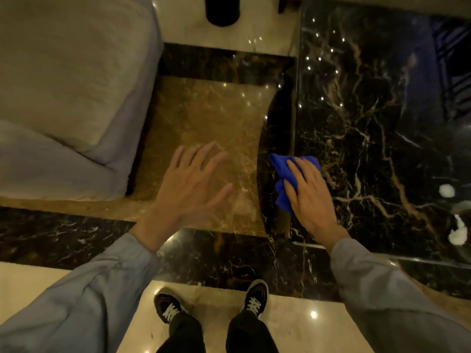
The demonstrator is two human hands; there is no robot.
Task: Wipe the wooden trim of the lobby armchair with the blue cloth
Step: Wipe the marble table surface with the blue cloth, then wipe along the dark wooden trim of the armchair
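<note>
A crumpled blue cloth (pixel 283 174) lies on the near left corner of a black marble table top (pixel 369 138), pressed under my right hand (pixel 309 193). The fingers lie flat over the cloth. My left hand (pixel 190 184) hovers open with fingers spread above the brown marble floor, holding nothing. The armchair (pixel 66 93) with pale grey-beige cushions fills the upper left. None of its wooden trim shows from this angle.
The table's glossy edge (pixel 293 149) runs vertically beside the cloth. Between armchair and table lies a brown marble floor panel (pixel 204 118) bordered in black. My two dark sneakers (pixel 211 301) stand on cream tile below. White objects (pixel 453 220) rest at the table's right.
</note>
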